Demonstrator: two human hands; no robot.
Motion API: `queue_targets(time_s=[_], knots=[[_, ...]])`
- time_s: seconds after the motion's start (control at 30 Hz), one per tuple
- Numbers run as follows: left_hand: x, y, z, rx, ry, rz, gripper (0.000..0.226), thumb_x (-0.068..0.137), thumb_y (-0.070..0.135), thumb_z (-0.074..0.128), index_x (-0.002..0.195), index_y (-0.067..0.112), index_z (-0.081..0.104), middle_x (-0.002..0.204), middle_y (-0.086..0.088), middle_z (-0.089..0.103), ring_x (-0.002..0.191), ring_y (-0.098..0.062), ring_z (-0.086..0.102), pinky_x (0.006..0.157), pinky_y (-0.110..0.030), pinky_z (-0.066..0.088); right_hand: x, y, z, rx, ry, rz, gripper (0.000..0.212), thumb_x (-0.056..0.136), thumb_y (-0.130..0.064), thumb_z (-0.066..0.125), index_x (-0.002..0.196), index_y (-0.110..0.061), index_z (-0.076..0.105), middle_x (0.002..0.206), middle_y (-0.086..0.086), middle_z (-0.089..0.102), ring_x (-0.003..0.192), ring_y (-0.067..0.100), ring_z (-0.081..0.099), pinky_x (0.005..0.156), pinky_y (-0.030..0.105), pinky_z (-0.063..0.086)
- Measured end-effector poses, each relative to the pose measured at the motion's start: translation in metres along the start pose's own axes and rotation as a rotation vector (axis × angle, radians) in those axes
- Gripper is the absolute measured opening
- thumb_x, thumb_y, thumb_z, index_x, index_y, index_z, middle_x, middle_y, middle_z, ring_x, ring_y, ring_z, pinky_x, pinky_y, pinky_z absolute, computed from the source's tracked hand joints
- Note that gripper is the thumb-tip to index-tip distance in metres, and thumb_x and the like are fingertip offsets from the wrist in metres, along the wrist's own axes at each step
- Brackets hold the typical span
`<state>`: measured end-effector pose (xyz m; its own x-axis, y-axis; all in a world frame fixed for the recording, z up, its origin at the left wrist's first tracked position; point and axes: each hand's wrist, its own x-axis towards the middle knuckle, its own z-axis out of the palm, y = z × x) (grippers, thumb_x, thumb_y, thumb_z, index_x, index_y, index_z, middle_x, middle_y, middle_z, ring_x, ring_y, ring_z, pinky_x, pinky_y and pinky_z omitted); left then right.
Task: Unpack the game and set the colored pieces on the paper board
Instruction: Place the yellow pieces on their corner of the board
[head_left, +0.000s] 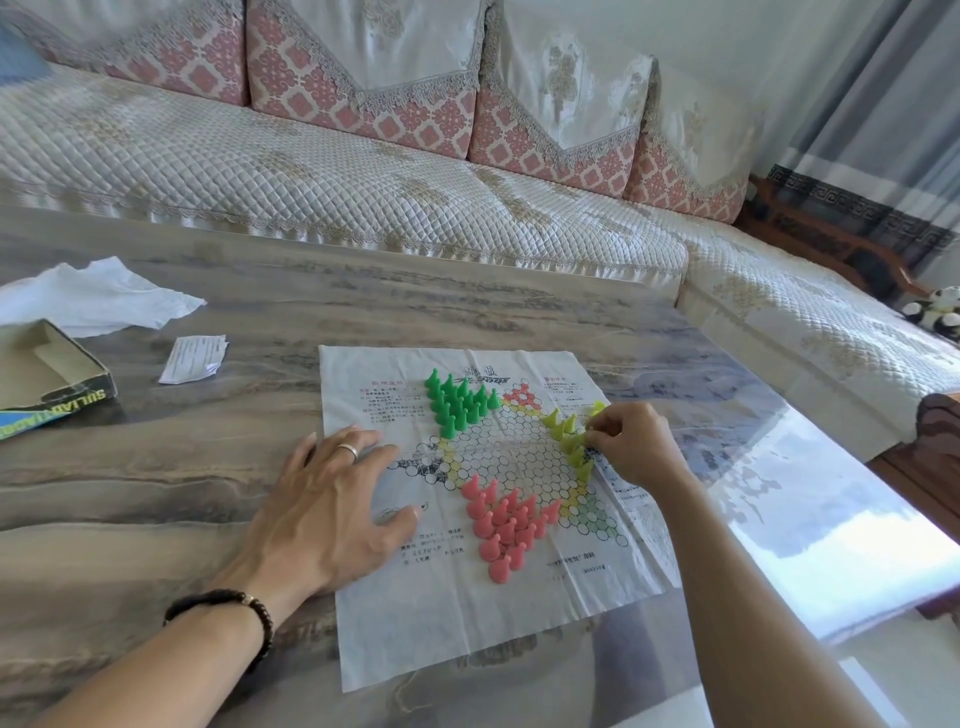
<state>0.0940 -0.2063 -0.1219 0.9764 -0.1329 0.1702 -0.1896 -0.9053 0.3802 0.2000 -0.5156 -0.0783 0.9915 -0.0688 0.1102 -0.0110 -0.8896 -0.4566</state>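
Observation:
The paper board lies flat on the table, printed with a star of circles. Several green pieces stand in its upper-left point. A cluster of pink pieces fills the lower point. Several yellow pieces stand along the right point. My left hand rests flat, fingers spread, on the board's left edge, holding nothing. Over the yellow group, my right hand has its fingertips pinched on a yellow piece.
The open game box sits at the table's left edge. A crumpled white plastic bag lies behind it, and a folded leaflet beside it. A quilted sofa runs along the far side. A glossy table edge is at the right.

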Motion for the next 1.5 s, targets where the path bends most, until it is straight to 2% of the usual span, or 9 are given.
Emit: queue_targets(time_s=[0.3, 0.6, 0.67, 0.8, 0.87, 1.0, 1.13, 1.27, 1.5], knots=[[0.0, 0.0, 0.0, -0.003, -0.003, 0.003, 0.083, 0.071, 0.071, 0.026, 0.142, 0.031, 0.038, 0.152, 0.008, 0.031, 0.144, -0.008, 0.015, 0.119, -0.038, 0.007, 0.002, -0.001, 0.003, -0.016, -0.018, -0.032, 0.005, 0.084, -0.012, 0.069, 0.083, -0.015, 0.072, 0.079, -0.001, 0.068, 0.078, 0.015, 0.062, 0.071, 0.025, 0.048], [0.0, 0.0, 0.0, 0.014, -0.011, 0.005, 0.082, 0.072, 0.072, 0.026, 0.142, 0.031, 0.037, 0.153, 0.007, 0.031, 0.143, -0.009, 0.017, 0.119, -0.039, 0.009, 0.003, 0.001, 0.002, -0.006, -0.031, -0.052, 0.011, 0.085, -0.01, 0.067, 0.093, -0.016, 0.072, 0.084, -0.003, 0.068, 0.07, 0.009, 0.061, 0.059, 0.014, 0.042], [0.0, 0.0, 0.0, 0.011, -0.01, 0.005, 0.083, 0.071, 0.072, 0.026, 0.142, 0.031, 0.037, 0.152, 0.006, 0.031, 0.143, -0.01, 0.017, 0.119, -0.039, 0.009, 0.004, 0.004, -0.006, 0.047, 0.013, -0.021, 0.019, 0.086, -0.006, 0.062, 0.099, -0.015, 0.071, 0.089, -0.001, 0.069, 0.063, 0.01, 0.06, 0.056, 0.017, 0.047], [0.0, 0.001, -0.001, 0.014, -0.006, 0.008, 0.087, 0.069, 0.073, 0.022, 0.142, 0.03, 0.038, 0.152, 0.006, 0.032, 0.143, -0.01, 0.018, 0.118, -0.038, 0.009, 0.002, 0.014, -0.031, 0.086, 0.233, 0.049, 0.022, 0.086, -0.002, 0.057, 0.096, -0.01, 0.074, 0.086, 0.001, 0.07, 0.069, 0.018, 0.061, 0.068, 0.029, 0.05], [0.0, 0.001, -0.001, 0.018, -0.005, 0.008, 0.087, 0.068, 0.073, 0.021, 0.142, 0.03, 0.038, 0.152, 0.006, 0.032, 0.143, -0.01, 0.018, 0.118, -0.038, 0.009, -0.001, 0.018, -0.032, 0.006, 0.22, 0.036, 0.022, 0.085, -0.003, 0.057, 0.093, -0.012, 0.075, 0.08, -0.002, 0.069, 0.07, 0.018, 0.063, 0.068, 0.03, 0.052], [0.0, 0.001, -0.001, 0.021, -0.006, 0.008, 0.086, 0.07, 0.073, 0.022, 0.142, 0.03, 0.039, 0.151, 0.005, 0.033, 0.143, -0.011, 0.02, 0.118, -0.038, 0.01, -0.006, 0.022, -0.015, -0.167, 0.04, 0.013, 0.009, 0.086, -0.019, 0.066, 0.089, -0.021, 0.075, 0.078, -0.006, 0.07, 0.071, 0.016, 0.066, 0.068, 0.039, 0.059], [0.0, 0.0, -0.001, 0.026, -0.003, 0.011, 0.085, 0.07, 0.073, 0.023, 0.141, 0.03, 0.04, 0.151, 0.004, 0.034, 0.143, -0.011, 0.02, 0.118, -0.038, 0.01, -0.012, 0.018, -0.006, -0.316, 0.11, 0.016, 0.017, 0.084, -0.041, 0.07, 0.084, -0.024, 0.072, 0.078, -0.002, 0.07, 0.068, 0.018, 0.064, 0.063, 0.034, 0.057], [0.0, 0.0, 0.0, 0.022, -0.01, 0.009, 0.085, 0.071, 0.074, 0.023, 0.142, 0.03, 0.039, 0.152, 0.005, 0.033, 0.143, -0.011, 0.02, 0.119, -0.038, 0.01, -0.01, 0.014, -0.004, -0.353, 0.108, 0.02, 0.009, 0.084, -0.034, 0.069, 0.086, -0.025, 0.07, 0.083, -0.001, 0.07, 0.072, 0.018, 0.064, 0.062, 0.031, 0.055], [0.0, 0.0, 0.0, 0.036, -0.016, 0.003, 0.086, 0.07, 0.074, 0.021, 0.143, 0.032, 0.036, 0.153, 0.008, 0.03, 0.143, -0.009, 0.018, 0.119, -0.038, 0.009, -0.004, 0.009, -0.016, -0.001, 0.153, 0.052, 0.019, 0.082, -0.008, 0.061, 0.099, -0.009, 0.071, 0.086, 0.002, 0.068, 0.078, 0.022, 0.063, 0.074, 0.041, 0.057]])
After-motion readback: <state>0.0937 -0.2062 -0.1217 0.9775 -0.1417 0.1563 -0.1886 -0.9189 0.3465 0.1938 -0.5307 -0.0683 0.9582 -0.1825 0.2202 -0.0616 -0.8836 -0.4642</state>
